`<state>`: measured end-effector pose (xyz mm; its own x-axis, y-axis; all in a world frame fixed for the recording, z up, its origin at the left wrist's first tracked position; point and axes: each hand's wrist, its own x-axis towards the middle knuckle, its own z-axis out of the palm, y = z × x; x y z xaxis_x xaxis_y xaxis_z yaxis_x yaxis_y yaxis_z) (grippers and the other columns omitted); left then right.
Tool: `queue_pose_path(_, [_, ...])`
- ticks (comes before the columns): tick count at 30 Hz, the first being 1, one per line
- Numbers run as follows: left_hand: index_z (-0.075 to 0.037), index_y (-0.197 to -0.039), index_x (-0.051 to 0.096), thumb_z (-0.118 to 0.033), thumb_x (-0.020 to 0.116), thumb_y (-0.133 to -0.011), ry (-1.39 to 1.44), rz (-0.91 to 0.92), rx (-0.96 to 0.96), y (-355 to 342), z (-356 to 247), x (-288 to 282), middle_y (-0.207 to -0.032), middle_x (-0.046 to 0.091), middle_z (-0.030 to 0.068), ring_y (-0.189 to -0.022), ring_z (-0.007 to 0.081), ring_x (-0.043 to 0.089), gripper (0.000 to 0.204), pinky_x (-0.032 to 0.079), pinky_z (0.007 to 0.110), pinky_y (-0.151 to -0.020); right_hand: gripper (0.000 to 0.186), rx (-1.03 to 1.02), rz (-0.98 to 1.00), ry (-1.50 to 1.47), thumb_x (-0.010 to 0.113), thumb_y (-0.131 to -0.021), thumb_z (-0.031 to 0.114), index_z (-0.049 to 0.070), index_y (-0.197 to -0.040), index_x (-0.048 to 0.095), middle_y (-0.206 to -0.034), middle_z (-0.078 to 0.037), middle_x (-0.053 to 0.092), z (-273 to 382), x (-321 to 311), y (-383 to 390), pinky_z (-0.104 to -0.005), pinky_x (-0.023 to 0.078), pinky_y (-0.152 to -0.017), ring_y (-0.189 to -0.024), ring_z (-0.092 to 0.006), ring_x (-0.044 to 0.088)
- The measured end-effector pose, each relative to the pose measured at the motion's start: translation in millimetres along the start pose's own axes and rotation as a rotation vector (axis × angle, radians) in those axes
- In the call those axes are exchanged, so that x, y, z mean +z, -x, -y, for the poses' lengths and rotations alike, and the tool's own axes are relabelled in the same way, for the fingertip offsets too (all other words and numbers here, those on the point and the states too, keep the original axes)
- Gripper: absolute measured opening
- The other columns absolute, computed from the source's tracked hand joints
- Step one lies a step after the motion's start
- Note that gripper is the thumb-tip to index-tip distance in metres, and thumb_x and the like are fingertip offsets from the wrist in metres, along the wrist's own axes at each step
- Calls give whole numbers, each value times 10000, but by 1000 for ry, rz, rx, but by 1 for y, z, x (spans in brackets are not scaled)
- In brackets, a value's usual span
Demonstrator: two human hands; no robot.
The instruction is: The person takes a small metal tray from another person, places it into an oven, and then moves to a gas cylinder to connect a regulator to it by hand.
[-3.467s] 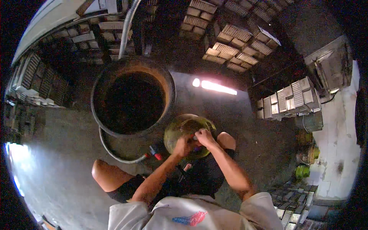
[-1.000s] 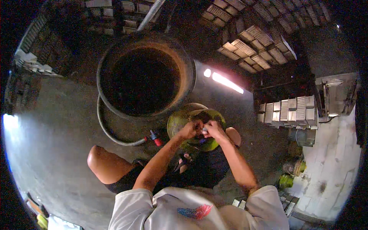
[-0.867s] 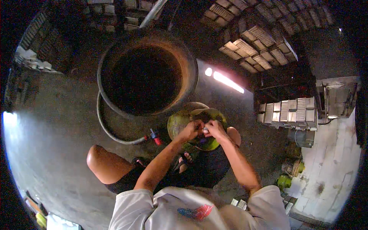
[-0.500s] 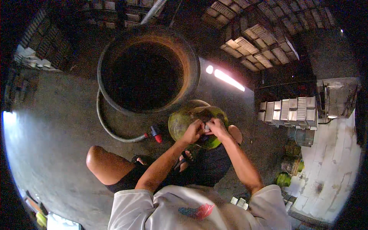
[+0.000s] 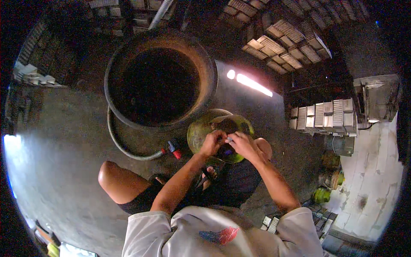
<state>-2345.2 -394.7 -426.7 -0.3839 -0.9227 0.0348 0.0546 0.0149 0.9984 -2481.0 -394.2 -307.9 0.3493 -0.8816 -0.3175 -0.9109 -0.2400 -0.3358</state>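
Both of my hands meet above a worn green, round vessel (image 5: 197, 136) between my legs; dark contents show inside it, too dim to name. The fingers of my left hand (image 5: 212, 143) are pinched together near the vessel's middle. My right hand (image 5: 243, 145) is closed close beside them. A small pale grey piece (image 5: 230, 139) shows at the right fingertips; its kind is too small to tell. What the left fingertips hold, if anything, is hidden.
A large dark round vat (image 5: 160, 124) stands just beyond, with a grey hose (image 5: 122, 150) curving beside it to a red and blue valve (image 5: 174, 150). Stacked metal trays (image 5: 323, 118) stand at the right. A green container (image 5: 321, 195) is on the floor near the pale tiles.
My hands stay together over the green vessel, with fingers slightly shifted and the pale piece less visible. The whole view has shifted a little, moving the vat leftward in it.
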Motion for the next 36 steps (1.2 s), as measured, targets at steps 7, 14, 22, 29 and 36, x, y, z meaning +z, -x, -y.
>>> queue_pose_path(7, [-63,-883,511,-201,582,-801,157,448,-80,-29,11,-23,-752,526,35,-667,139,478,176,413,300,-617,136,73,-40,56,532,-795,161,61,-886,549,-845,-137,570,2,10,2,-411,463,-659,-780,-326,565])
queue_pose_path(14, [-45,-874,507,-222,520,-831,69,359,175,-29,4,-27,-747,518,68,-685,177,479,182,409,328,-631,204,-73,-63,61,480,-822,232,65,-918,546,-826,-170,569,-4,8,1,-432,480,-606,-717,-341,575])
queue_pose_path(22, [-19,-918,572,-179,523,-816,-21,394,29,-37,-1,-29,-899,585,112,-847,219,545,196,429,332,-757,246,299,-223,2,511,-804,263,23,-852,536,-800,-178,584,21,21,3,-437,475,-605,-701,-352,579])
queue_pose_path(29, [-24,-898,558,-241,550,-819,26,418,9,-36,-6,-30,-893,577,89,-856,196,537,231,426,323,-757,200,158,-148,122,535,-812,221,49,-916,538,-816,-163,599,12,15,8,-394,486,-615,-739,-330,587])
queue_pose_path(36, [-49,-904,500,-290,546,-829,60,584,18,-47,-1,-32,-798,506,31,-722,134,477,256,416,296,-643,170,9,-147,155,535,-808,207,63,-900,543,-762,-130,587,2,15,5,-392,489,-586,-689,-303,587])
